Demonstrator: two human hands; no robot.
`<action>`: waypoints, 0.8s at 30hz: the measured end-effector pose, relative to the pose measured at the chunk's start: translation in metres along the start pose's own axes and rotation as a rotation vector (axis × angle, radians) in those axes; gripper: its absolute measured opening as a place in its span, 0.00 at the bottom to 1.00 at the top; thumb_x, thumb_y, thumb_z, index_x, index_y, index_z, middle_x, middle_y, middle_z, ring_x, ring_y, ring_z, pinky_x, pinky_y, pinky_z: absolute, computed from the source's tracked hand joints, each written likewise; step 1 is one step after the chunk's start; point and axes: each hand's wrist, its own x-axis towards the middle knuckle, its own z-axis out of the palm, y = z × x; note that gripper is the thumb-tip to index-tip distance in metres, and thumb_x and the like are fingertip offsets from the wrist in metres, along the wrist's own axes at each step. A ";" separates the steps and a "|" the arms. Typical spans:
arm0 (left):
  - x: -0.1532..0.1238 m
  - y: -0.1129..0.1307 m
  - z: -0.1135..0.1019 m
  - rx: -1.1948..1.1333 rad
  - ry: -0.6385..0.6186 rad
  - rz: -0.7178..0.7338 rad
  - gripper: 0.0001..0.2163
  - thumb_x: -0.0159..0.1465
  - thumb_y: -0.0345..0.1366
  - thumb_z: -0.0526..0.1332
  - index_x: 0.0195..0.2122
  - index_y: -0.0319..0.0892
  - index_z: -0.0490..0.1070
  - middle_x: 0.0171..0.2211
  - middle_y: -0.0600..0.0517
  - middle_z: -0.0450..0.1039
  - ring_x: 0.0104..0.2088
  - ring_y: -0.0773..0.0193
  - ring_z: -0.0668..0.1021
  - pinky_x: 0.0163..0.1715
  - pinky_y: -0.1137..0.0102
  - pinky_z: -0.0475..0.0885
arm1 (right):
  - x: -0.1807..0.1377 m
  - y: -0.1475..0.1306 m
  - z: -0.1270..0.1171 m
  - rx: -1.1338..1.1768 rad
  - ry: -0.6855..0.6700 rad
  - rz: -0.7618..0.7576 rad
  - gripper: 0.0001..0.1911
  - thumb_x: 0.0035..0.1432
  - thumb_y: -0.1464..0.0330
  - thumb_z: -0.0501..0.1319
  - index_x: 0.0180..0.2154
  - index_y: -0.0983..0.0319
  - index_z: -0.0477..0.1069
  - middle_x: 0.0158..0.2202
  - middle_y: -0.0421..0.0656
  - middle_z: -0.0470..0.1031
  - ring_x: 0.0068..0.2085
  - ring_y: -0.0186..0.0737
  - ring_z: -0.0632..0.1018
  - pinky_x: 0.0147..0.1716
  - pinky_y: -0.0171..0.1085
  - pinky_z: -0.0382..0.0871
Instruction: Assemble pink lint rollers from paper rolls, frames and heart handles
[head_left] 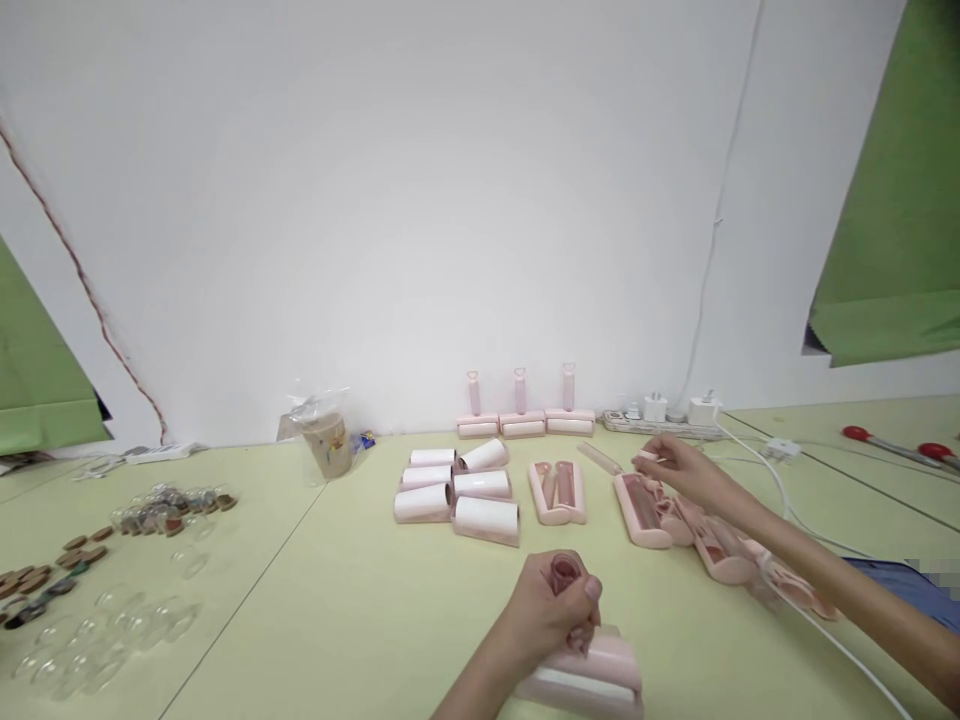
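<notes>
My left hand (546, 612) is closed around the clear pinkish handle of a pink lint roller (600, 660), whose head with a white roll lies low at the front of the table. The handle's open round end points up out of the fist. My right hand (679, 468) reaches over a heap of pink lint roller parts (720, 550), thumb and fingers pinched on what looks like a small pink part (643, 458). Close to those fingertips lies a clear tube (600, 458). Two pink roller covers (556, 490) lie between the hands and the white rolls.
Several white sticky rolls (484, 485) lie mid-table. Three assembled lint rollers (521, 400) stand against the wall. A bagged cup (326, 445) is left of them. Clear glass globes (112, 635) and cork discs (75, 545) cover the left. A power strip (660, 425) and white cable (780, 490) are right.
</notes>
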 end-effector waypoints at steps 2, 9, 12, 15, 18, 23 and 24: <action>-0.001 -0.002 0.000 -0.020 0.000 0.004 0.23 0.45 0.55 0.63 0.17 0.41 0.56 0.10 0.62 0.58 0.08 0.80 0.56 0.07 0.80 0.54 | -0.013 -0.029 -0.002 0.161 -0.024 -0.032 0.16 0.56 0.54 0.49 0.39 0.59 0.59 0.37 0.45 0.74 0.35 0.42 0.76 0.30 0.36 0.69; 0.001 -0.004 -0.001 -0.037 -0.012 0.009 0.24 0.43 0.56 0.64 0.16 0.41 0.56 0.08 0.61 0.56 0.07 0.79 0.57 0.07 0.80 0.55 | -0.072 -0.116 0.019 0.848 -0.424 -0.098 0.14 0.51 0.56 0.59 0.35 0.58 0.66 0.34 0.41 0.71 0.35 0.39 0.72 0.34 0.35 0.66; 0.000 -0.004 0.000 -0.011 0.002 0.020 0.24 0.41 0.54 0.65 0.14 0.40 0.57 0.07 0.61 0.56 0.07 0.79 0.59 0.07 0.81 0.54 | -0.081 -0.119 0.030 0.991 -0.441 -0.028 0.14 0.50 0.57 0.61 0.35 0.59 0.66 0.29 0.38 0.67 0.30 0.35 0.70 0.29 0.33 0.64; -0.002 -0.002 0.000 -0.010 0.001 0.025 0.23 0.38 0.54 0.67 0.15 0.39 0.59 0.07 0.60 0.57 0.08 0.78 0.60 0.08 0.80 0.54 | -0.080 -0.113 0.035 0.999 -0.343 -0.022 0.14 0.47 0.58 0.63 0.33 0.59 0.66 0.28 0.38 0.67 0.33 0.38 0.70 0.32 0.35 0.66; -0.002 0.001 0.001 -0.009 -0.015 0.022 0.24 0.37 0.54 0.67 0.13 0.38 0.60 0.08 0.59 0.58 0.09 0.78 0.60 0.08 0.80 0.53 | -0.079 -0.108 0.042 1.013 -0.284 -0.044 0.15 0.44 0.59 0.65 0.30 0.58 0.65 0.26 0.37 0.67 0.31 0.38 0.72 0.30 0.35 0.67; -0.002 0.008 0.004 -0.033 0.044 -0.014 0.27 0.30 0.57 0.67 0.11 0.39 0.57 0.07 0.60 0.56 0.08 0.78 0.59 0.08 0.78 0.51 | -0.083 -0.108 0.050 0.864 -0.210 -0.163 0.13 0.38 0.63 0.68 0.28 0.59 0.69 0.25 0.39 0.72 0.31 0.40 0.74 0.30 0.34 0.69; -0.002 0.008 0.005 -0.031 0.046 -0.006 0.27 0.29 0.57 0.67 0.11 0.40 0.56 0.07 0.60 0.56 0.08 0.78 0.59 0.08 0.78 0.51 | -0.084 -0.108 0.050 0.833 -0.200 -0.177 0.13 0.38 0.62 0.68 0.27 0.59 0.70 0.27 0.41 0.73 0.33 0.42 0.75 0.32 0.35 0.70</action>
